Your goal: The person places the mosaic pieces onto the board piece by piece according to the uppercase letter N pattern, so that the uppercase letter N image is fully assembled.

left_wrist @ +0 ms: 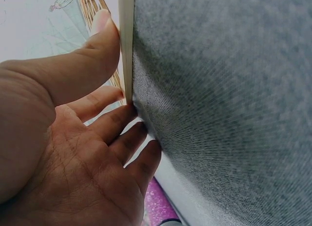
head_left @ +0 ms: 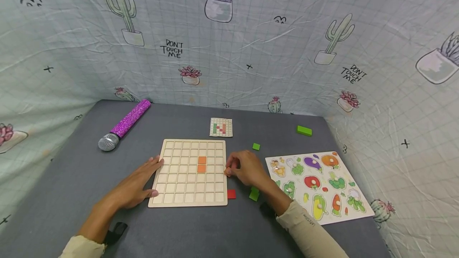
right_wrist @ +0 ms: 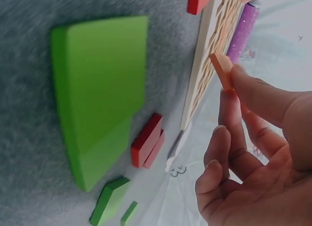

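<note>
A square wooden grid board [head_left: 175, 188] lies on the table, with two orange tiles [head_left: 202, 164] set one above the other in its cells. My left hand [head_left: 134, 186] rests along the board's left edge, its fingers fairly straight and its thumb touching the near corner. Over the right edge, my right hand [head_left: 247, 168] pinches a small orange tile [right_wrist: 223, 71] between thumb and fingertip. Beside that hand lie a red tile [head_left: 231, 194] and green tiles [head_left: 254, 194]. The right wrist view also has a pair of red pieces [right_wrist: 147, 141] on the cloth.
Behind the board lies a small pattern card [head_left: 221, 127]. A glittery purple microphone [head_left: 130, 118] is at the back left. To the right are a vegetable puzzle board [head_left: 319, 194], a green block [head_left: 304, 131] and a small green tile [head_left: 256, 146]. Patterned cloth hangs behind the table.
</note>
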The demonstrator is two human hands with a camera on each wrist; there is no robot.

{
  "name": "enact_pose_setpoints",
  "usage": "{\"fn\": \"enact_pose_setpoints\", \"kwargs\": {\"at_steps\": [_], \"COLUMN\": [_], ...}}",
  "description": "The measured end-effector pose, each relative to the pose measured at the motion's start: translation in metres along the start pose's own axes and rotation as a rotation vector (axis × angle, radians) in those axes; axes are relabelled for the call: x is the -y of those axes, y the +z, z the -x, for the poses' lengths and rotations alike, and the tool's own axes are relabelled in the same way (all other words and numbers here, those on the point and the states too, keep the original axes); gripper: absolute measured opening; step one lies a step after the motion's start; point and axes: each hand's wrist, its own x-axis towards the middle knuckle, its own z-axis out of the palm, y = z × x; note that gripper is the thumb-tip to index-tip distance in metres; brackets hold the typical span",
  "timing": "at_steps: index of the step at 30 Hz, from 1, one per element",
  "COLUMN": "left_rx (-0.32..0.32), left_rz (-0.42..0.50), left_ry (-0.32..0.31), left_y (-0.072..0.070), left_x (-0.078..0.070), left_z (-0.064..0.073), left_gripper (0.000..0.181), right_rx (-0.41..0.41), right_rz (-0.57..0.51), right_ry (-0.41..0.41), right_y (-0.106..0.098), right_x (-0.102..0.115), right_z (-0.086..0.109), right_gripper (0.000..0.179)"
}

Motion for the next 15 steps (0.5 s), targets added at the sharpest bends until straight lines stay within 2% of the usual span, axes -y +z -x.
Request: {"fn": "enact_pose_setpoints", "kwargs": {"at_steps": [5,15], "left_rx": [-0.003,0.001], "left_rz": [-0.002,-0.012], "left_ry": [0.0,-0.007], "left_y": [0.0,0.0], "left_x": [0.0,-0.001], "left_z": [0.0,0.0], "left_gripper": [0.09,0.09], "right_rx": [-0.008,-0.015], "right_rz": [-0.027,-0.033], "right_ry": [-0.001,-0.025], "right_y": [0.001,0.018], "right_x": [0.008,0.02], "right_z": [0.001,-0.003], "right_gripper": [0.016,0.02]}}
